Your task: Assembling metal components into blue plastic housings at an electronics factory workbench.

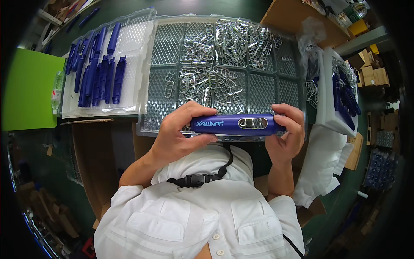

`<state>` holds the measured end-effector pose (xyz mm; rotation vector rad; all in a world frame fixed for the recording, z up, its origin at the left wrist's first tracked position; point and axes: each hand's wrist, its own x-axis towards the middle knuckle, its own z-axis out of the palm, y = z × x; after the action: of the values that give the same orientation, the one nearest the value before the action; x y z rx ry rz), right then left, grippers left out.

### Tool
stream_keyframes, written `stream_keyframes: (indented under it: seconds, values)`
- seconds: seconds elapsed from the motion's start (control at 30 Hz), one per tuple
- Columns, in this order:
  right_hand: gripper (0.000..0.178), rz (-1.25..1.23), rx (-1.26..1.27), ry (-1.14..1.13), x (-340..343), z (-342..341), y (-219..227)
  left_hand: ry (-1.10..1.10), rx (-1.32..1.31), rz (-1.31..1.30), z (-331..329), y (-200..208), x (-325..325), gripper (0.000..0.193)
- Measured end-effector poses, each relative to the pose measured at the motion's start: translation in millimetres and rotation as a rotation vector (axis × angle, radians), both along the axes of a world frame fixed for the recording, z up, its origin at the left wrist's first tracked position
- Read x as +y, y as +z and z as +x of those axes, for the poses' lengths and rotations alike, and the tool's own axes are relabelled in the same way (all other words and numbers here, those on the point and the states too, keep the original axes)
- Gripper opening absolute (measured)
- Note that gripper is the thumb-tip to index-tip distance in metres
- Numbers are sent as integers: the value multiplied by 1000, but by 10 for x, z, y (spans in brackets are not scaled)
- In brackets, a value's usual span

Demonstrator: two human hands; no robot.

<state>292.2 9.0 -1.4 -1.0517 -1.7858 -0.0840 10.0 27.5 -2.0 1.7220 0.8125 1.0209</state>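
Note:
A long dark-blue plastic casing (pixel 230 128) lies level across both my hands, over the front edge of a clear compartment tray. My left hand (pixel 177 131) grips its left end, fingers above and thumb below. On its right end close the fingers of my right hand (pixel 288 136). Light-coloured lettering runs along the casing's left part. A shiny metal frame (pixel 253 118) with several windows borders the oval opening near its right end. Behind the casing, the clear tray (pixel 166 41) holds many loose metal frames (pixel 233 41), heaped mostly in its middle compartments.
To the left, a white tray (pixel 137 47) holds several blue casings (pixel 88 77). Beside it are a green panel (pixel 32 86) and a clear bottle (pixel 56 93). A white foam box (pixel 325 86) with blue parts stands right. Cardboard (pixel 297 19) rises behind; an open carton (pixel 103 159) sits below left.

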Motion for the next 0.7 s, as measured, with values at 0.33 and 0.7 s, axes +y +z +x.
stream_keyframes:
  seconds: [0.33, 0.7]
  values:
    - [49, -68, 31, -29, 71, 89, -94, 67, -9, 49, 88, 123, 141, 47]
    - [28, -334, 126, -175, 62, 411, -126, 127, 86, 106, 41, 200, 755, 45]
